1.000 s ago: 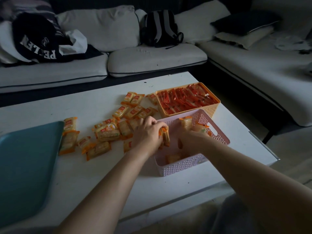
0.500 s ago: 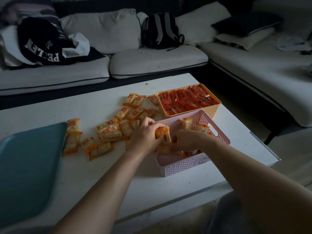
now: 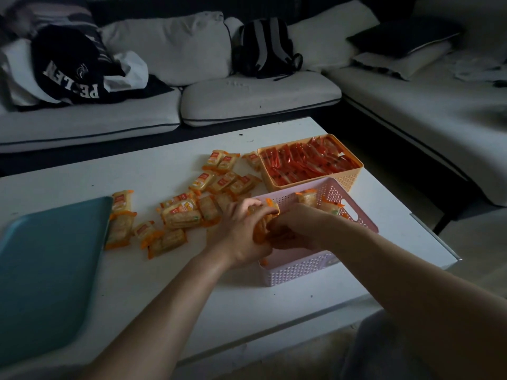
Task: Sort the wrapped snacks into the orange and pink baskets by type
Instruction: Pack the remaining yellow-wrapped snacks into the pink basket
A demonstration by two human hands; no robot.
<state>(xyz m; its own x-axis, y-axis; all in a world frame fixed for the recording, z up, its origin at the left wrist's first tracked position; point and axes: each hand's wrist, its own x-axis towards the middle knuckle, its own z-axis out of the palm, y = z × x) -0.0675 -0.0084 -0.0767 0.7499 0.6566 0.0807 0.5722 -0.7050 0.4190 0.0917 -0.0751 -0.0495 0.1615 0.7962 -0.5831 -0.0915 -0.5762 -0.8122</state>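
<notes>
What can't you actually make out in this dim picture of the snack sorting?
Head view only:
- Floor of the pink basket: hidden by both hands, so its snack count is unknown.
- The cracker packs gripped between the left hand and right hand: fingers hide how many there are.
- Print on the loose packs: too small and too dark.
- The teal tray: cut off by the left edge.

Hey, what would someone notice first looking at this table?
The left hand and right hand meet over the pink basket, gripping a bundle of cracker packs. Behind it, the orange basket is full of red packets; loose packs litter the white table beside a teal tray.
</notes>
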